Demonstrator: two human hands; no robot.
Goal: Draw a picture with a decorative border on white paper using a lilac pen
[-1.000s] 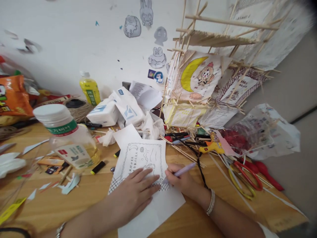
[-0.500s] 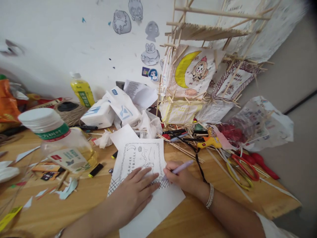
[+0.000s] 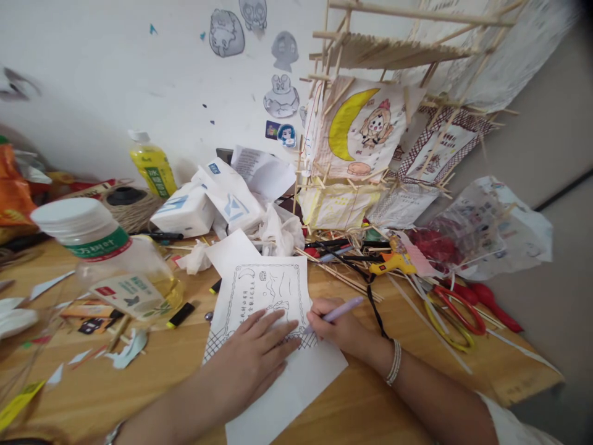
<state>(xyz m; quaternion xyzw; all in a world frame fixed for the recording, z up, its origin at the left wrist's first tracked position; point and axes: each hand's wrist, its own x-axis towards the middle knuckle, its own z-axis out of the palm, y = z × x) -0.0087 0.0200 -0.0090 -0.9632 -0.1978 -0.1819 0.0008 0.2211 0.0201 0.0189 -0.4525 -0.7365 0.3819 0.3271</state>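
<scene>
A sheet of white paper (image 3: 278, 395) lies on the wooden table, with a black line drawing, columns of characters and a crosshatched border on it. Flat across its middle rests my left hand (image 3: 259, 349), fingers spread, hiding part of the drawing. My right hand (image 3: 331, 324) is closed around a light purple pen (image 3: 345, 309), whose tip is at the paper's right border near the crosshatching. A second white sheet (image 3: 229, 252) shows behind the upper left of the drawing.
Left stand a large bottle (image 3: 125, 266), a black-and-yellow marker cap (image 3: 180, 315) and paper scraps. Tissue packs (image 3: 229, 194) and a yellow drink bottle (image 3: 151, 164) are behind. On the right are a stick frame (image 3: 361, 130) with drawings, a glue gun (image 3: 393, 262) and scissors (image 3: 458, 309).
The view has shifted very slightly. Both hands stay in almost the same places on the paper, the pen still held in the right.
</scene>
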